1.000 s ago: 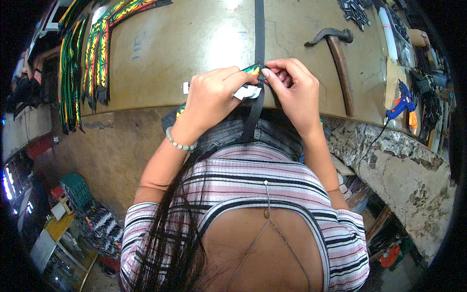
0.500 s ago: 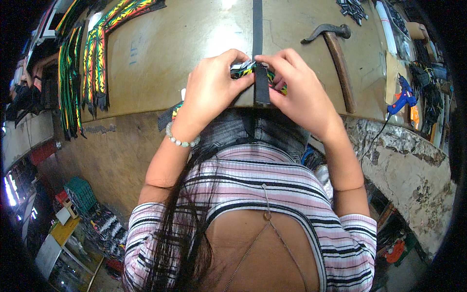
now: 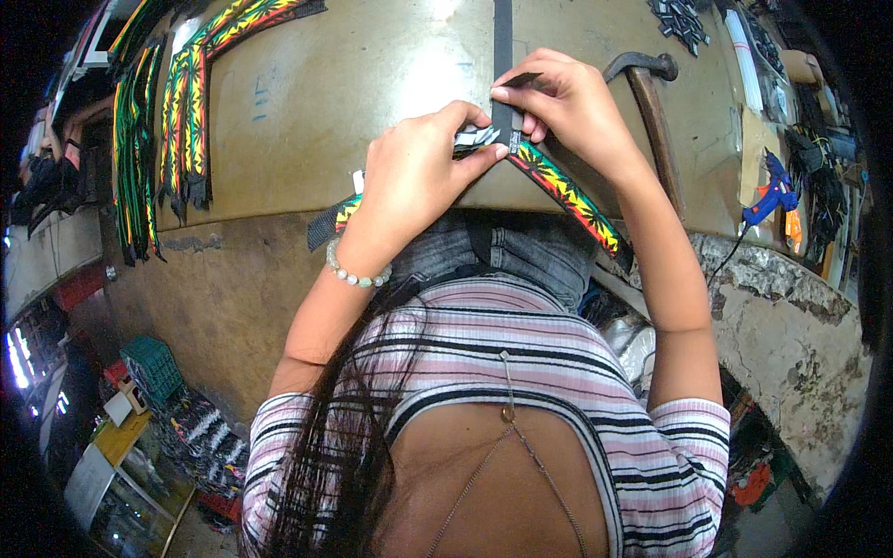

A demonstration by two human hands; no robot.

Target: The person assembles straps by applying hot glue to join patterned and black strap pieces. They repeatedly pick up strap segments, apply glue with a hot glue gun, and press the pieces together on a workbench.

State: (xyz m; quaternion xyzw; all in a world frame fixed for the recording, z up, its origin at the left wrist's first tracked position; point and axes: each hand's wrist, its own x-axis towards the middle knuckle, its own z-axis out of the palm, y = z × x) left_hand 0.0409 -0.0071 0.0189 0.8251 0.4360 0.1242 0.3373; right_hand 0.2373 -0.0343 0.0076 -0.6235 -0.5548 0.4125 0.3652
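My left hand (image 3: 414,172) is closed in a pinch near the table's front edge. Its thumb and forefinger hold a bunch of small white-grey labels (image 3: 474,138), the thumb tip pressing where a black strip crosses a patterned strap (image 3: 569,197). This strap, in red, yellow and green on black, slants down to the right; its other end shows left of my wrist. My right hand (image 3: 572,107) pinches a dark flap of the black strip (image 3: 523,81) between thumb and forefinger. The long black strip (image 3: 503,42) runs up the table from under my fingers.
A claw hammer (image 3: 651,121) lies right of my right hand. Beyond it is a blue glue gun (image 3: 772,191) with a cord. Patterned straps (image 3: 186,121) lie in bundles at the left. Small dark pieces (image 3: 681,23) are piled at the far right of the table (image 3: 326,121).
My right hand has moved up and away, lifting the black strip's end that hung over the patterned strap. The strap now shows stretching to the right. My left hand has shifted slightly right.
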